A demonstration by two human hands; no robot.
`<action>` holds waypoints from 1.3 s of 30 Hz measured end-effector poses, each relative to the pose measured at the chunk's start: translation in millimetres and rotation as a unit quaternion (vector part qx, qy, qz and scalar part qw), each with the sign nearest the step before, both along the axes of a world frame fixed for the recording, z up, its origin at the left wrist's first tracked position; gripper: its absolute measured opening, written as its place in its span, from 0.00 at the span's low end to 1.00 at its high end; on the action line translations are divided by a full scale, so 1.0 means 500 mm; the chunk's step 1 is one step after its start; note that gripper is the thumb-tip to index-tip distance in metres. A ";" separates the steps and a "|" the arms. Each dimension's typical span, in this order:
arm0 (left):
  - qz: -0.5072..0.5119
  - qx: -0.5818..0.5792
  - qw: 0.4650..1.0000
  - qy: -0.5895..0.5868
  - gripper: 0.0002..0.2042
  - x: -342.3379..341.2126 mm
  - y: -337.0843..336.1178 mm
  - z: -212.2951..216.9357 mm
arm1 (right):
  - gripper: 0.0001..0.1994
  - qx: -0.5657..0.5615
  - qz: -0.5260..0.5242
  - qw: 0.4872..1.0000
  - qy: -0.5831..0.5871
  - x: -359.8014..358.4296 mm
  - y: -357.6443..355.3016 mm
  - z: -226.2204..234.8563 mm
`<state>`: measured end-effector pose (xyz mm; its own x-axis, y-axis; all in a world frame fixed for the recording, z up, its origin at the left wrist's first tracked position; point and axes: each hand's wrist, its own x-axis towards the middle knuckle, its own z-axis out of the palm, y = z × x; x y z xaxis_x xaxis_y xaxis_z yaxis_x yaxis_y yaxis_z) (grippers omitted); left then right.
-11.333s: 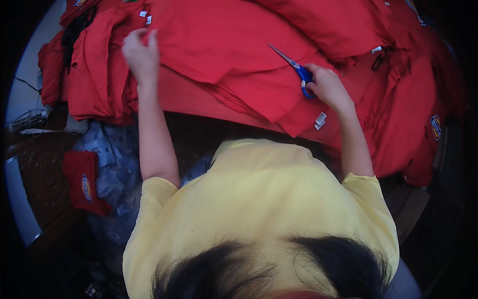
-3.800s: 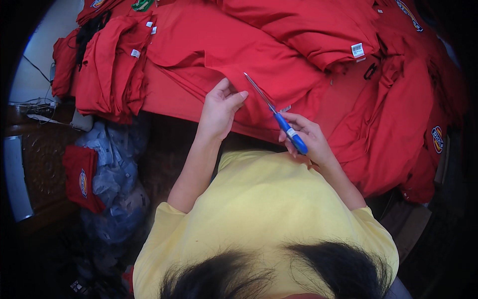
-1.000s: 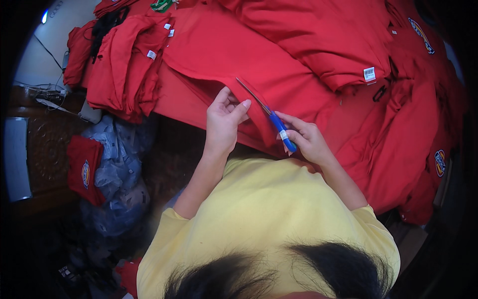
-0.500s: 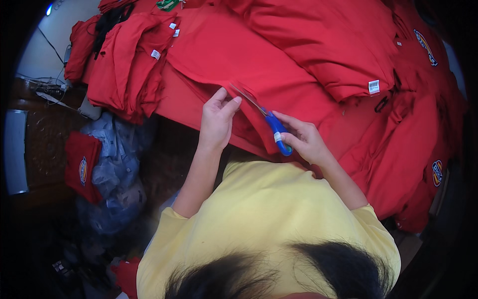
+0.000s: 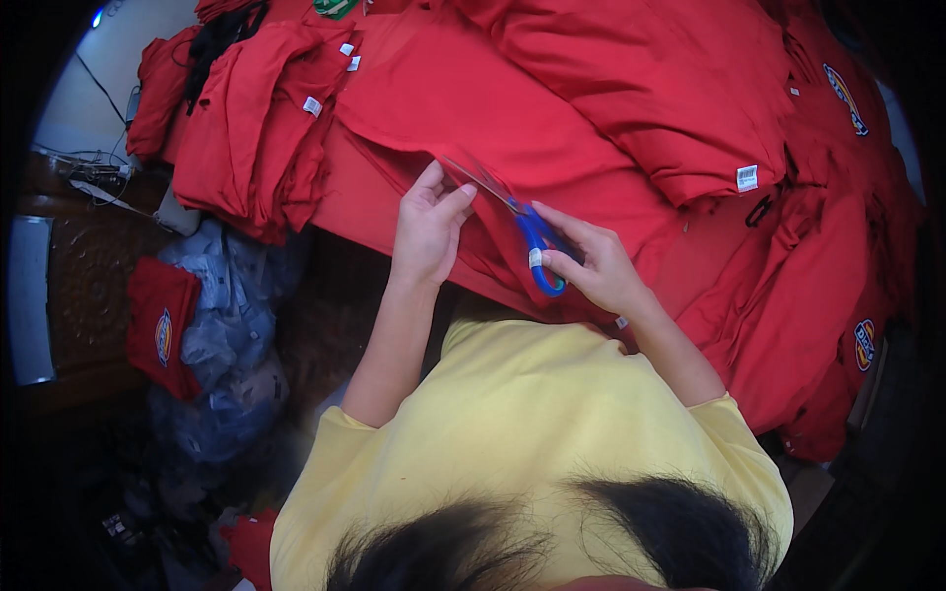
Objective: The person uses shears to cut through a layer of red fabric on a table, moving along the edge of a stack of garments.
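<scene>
A red garment point(image 5: 552, 163) lies spread across the work surface in front of me. My left hand point(image 5: 429, 225) is closed near its front edge, thumb and forefinger pinching what looks like the cloth edge. My right hand point(image 5: 596, 261) grips scissors point(image 5: 533, 236) with blue handles. Their metal blades point away and to the left, over the red cloth just beyond my left fingertips. The handle loops stand a little apart. Whether the blade tips touch the cloth I cannot tell.
Folded red garments point(image 5: 241, 133) with small white tags are stacked at the far left. Another red garment pile point(image 5: 660, 89) lies beyond, and more red clothes point(image 5: 788, 295) drape on the right. Clear plastic bags point(image 5: 232, 335) stand below at the left beside a folded red piece point(image 5: 163, 330).
The scissors and my right hand have shifted slightly left and away, and the handle loops look more spread. My left hand has barely moved and keeps its pinch.
</scene>
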<state>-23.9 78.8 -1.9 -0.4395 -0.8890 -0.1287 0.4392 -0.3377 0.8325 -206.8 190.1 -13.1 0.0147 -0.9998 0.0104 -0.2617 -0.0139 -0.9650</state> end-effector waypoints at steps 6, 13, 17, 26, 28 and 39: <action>-0.008 0.008 1.000 0.002 0.20 -0.005 0.009 0.010 | 0.23 0.025 0.012 0.996 -0.088 -0.001 -0.020 -0.005; 0.045 0.092 0.995 -0.007 0.09 0.030 -0.039 -0.091 | 0.22 0.047 -0.091 0.946 -0.308 -0.030 -0.016 -0.035; 0.067 0.119 0.989 -0.058 0.03 0.046 -0.077 -0.166 | 0.22 0.001 -0.193 0.968 -0.162 -0.044 0.003 -0.114; 0.029 0.113 0.989 -0.089 0.05 0.042 -0.079 -0.156 | 0.24 -0.008 -0.214 0.968 -0.131 -0.034 0.008 -0.132; 0.031 0.106 0.990 -0.089 0.06 0.034 -0.065 -0.138 | 0.24 0.003 -0.206 0.965 -0.161 -0.026 0.005 -0.118; -0.059 -0.111 0.946 -0.300 0.12 0.015 -0.022 -0.126 | 0.25 0.085 -0.088 0.986 -0.117 -0.002 0.054 -0.014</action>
